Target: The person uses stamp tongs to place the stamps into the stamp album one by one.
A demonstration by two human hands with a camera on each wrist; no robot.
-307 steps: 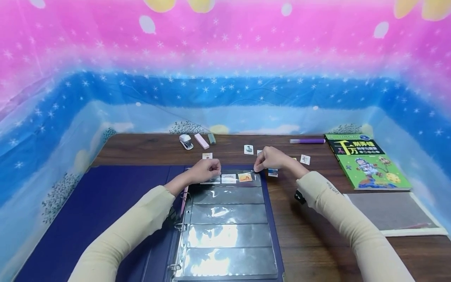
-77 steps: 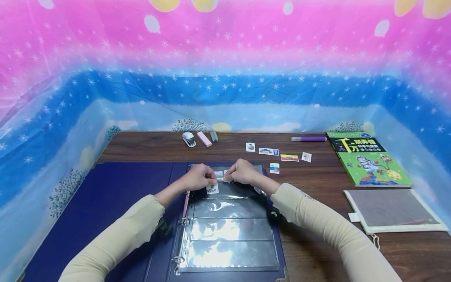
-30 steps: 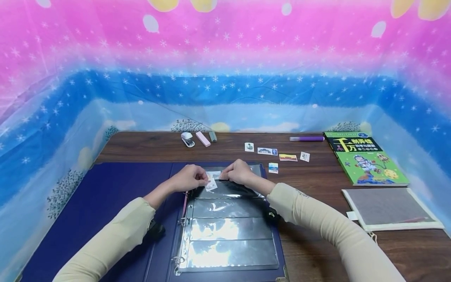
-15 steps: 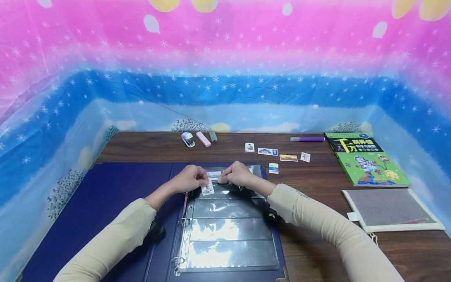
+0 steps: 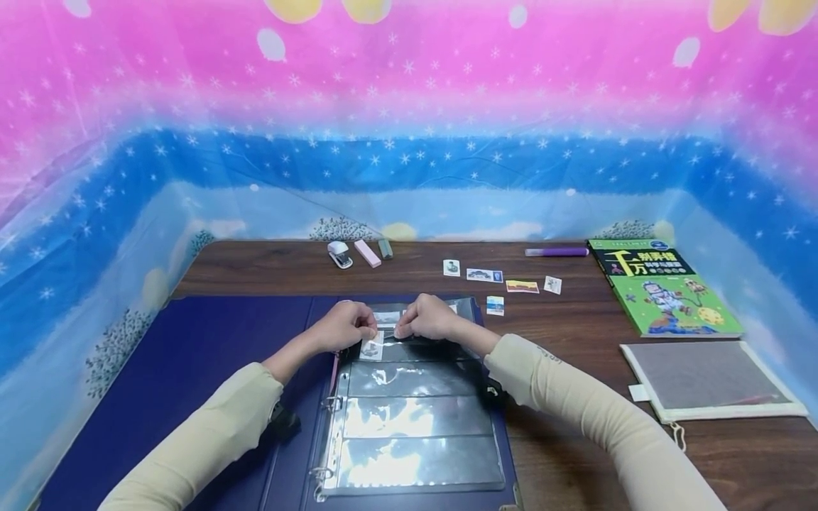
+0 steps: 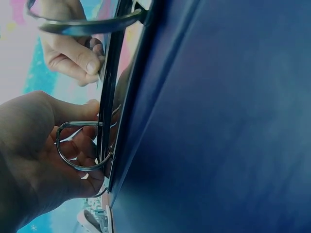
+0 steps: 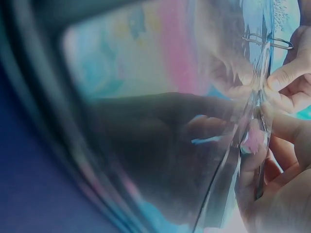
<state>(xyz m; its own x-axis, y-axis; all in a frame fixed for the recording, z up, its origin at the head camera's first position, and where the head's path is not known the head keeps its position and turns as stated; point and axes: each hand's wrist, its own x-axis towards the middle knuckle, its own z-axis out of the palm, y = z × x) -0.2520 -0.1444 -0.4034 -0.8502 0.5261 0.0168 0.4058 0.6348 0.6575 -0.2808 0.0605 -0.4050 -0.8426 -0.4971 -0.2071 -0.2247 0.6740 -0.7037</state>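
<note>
A small pale stamp (image 5: 372, 348) lies over the left end of the second pocket row of a clear stamp sheet (image 5: 415, 415) in a dark blue ring binder (image 5: 249, 333). My left hand (image 5: 345, 326) pinches the stamp by its upper edge. Just right of it, my right hand (image 5: 429, 317) pinches the plastic at the pocket's opening, thumb and fingertip together. In the right wrist view the right hand (image 7: 282, 194) grips the creased film, close to the left fingers. A binder ring (image 6: 80, 145) crosses in front of the left hand in the left wrist view. Stamps in the top row are partly hidden.
Several loose stamps (image 5: 484, 275) lie behind and right of the binder. A small stapler (image 5: 340, 255), pink eraser (image 5: 367, 253) and green block (image 5: 385, 248) stand at the back. A purple marker (image 5: 556, 252), green book (image 5: 671, 294) and zip pouch (image 5: 709, 376) are to the right.
Since the oldest frame, a stamp behind the binder has left the table and the right hand has moved left from the top row's end. Lately the held stamp has turned straighter and slid slightly down-left.
</note>
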